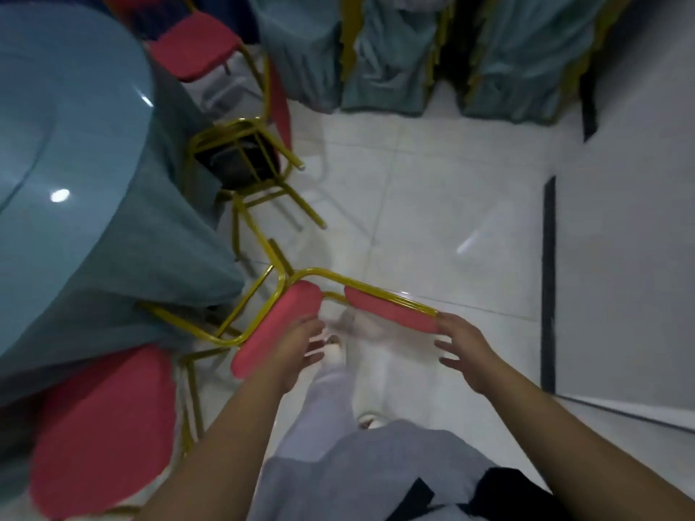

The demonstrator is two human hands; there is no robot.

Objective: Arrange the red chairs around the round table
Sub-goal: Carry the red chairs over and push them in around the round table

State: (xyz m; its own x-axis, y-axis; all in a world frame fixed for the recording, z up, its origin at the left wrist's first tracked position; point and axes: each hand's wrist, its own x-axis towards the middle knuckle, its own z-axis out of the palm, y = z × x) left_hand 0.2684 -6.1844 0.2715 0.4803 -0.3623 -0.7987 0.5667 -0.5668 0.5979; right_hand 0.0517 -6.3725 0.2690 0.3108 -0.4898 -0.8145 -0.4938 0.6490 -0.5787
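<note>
Head view: the red chair (276,329), gold-framed, stands against the cloth-draped round table (75,144). Its left pad touches the left hand (297,355), whose fingers are loosely spread. The right pad (391,308) ends at the right hand (468,351), fingers spread, clasping nothing.

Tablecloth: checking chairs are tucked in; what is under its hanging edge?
A red chair's yellow frame tubes run in under the tablecloth hem. Its seat and the table's legs are hidden by the cloth.
</note>
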